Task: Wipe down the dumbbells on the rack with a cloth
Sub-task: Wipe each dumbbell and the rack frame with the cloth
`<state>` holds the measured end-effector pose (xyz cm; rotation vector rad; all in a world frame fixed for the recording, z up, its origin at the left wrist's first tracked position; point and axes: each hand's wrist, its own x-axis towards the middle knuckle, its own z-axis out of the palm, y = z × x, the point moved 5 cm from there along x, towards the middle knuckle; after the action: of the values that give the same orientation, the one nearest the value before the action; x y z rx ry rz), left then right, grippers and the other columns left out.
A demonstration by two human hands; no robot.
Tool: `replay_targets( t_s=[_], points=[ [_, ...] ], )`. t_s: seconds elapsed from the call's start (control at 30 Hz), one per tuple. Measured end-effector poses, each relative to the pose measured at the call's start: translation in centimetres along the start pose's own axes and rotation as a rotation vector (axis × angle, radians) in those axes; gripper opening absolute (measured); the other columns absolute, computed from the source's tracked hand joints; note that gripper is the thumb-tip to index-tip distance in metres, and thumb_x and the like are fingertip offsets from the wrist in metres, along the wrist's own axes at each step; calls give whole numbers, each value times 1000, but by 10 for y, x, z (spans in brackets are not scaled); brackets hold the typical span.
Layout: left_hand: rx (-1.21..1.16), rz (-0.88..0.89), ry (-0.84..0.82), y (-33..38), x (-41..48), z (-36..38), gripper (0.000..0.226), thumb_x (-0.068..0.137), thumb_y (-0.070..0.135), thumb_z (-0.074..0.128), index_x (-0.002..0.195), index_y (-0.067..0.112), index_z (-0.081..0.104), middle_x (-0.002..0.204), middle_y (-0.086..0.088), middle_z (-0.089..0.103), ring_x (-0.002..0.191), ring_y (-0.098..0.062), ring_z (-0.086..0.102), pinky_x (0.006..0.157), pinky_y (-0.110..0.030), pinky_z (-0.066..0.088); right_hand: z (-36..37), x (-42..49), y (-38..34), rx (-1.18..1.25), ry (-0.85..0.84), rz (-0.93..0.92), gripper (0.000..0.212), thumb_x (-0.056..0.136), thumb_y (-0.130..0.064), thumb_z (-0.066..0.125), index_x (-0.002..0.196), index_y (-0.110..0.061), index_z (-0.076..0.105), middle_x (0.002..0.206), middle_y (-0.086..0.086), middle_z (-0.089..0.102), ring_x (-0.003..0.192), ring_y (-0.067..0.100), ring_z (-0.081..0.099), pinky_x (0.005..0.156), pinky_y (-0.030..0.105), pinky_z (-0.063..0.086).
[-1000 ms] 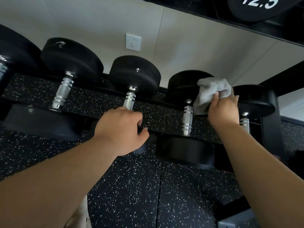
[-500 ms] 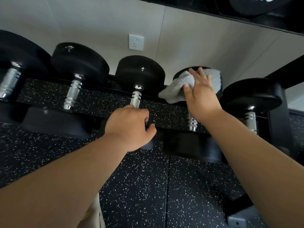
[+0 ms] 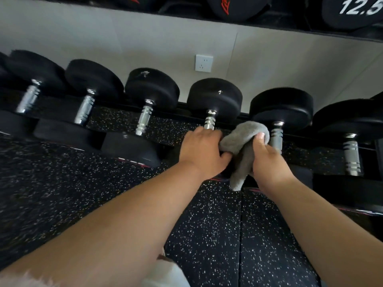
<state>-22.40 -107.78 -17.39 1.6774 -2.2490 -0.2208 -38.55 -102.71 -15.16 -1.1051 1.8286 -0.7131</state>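
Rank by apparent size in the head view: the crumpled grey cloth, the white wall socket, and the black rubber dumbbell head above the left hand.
Tied first: the black rubber dumbbell head and the crumpled grey cloth look alike; the cloth is nearer, so unranked.
Smallest: the white wall socket, though farthest back.

grey cloth [image 3: 244, 141] bunched, drooping beside black dumbbells [image 3: 214, 98] with chrome handles, lined on rack [image 3: 116, 117]

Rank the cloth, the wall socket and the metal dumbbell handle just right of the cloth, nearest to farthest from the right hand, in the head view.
1. Cloth: gripped in the right hand.
2. Dumbbell handle: just right of that hand.
3. Wall socket: higher up, to the left, well behind.
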Motion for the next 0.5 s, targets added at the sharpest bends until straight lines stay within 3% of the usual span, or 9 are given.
replay_targets(
  t_s=[0.17, 0.3, 0.4, 0.5],
  points=[
    [155, 51, 4, -64, -10, -35, 44, 89, 58, 48, 110, 25, 66, 103, 7, 69, 104, -22, 59, 91, -42, 47, 5, -18, 16, -18, -14, 41, 73, 103, -67, 17, 145, -20, 53, 115, 1, 60, 111, 22, 55, 95, 35, 37],
    [344, 112, -85, -127, -8, -56, 55, 89, 62, 39, 122, 24, 63, 113, 2, 69, 114, -25, 57, 97, -44, 45, 28, -25, 22, 20, -56, 53, 77, 102, -68, 12, 154, -22, 45, 142, 7, 57, 133, 22, 49, 108, 35, 32],
    [375, 157, -194, -153, -8, -49, 64, 87, 65, 31, 125, 25, 64, 115, 3, 69, 117, -24, 56, 101, -44, 45, 60, -35, 12, -113, -128, -188, 77, 101, -68, 3, 160, -27, 32, 153, -3, 39, 142, 10, 30, 116, 33, 23],
    [381, 183, -150, -163, -11, -40, 61, 88, 64, 34, 118, 23, 68, 108, 5, 70, 113, -24, 57, 99, -45, 43, 95, -28, 10, -392, -84, -454, 81, 94, -75, 1, 164, -36, 17, 172, -1, 1, 158, 18, -9, 128, 49, 3]
  ],
)
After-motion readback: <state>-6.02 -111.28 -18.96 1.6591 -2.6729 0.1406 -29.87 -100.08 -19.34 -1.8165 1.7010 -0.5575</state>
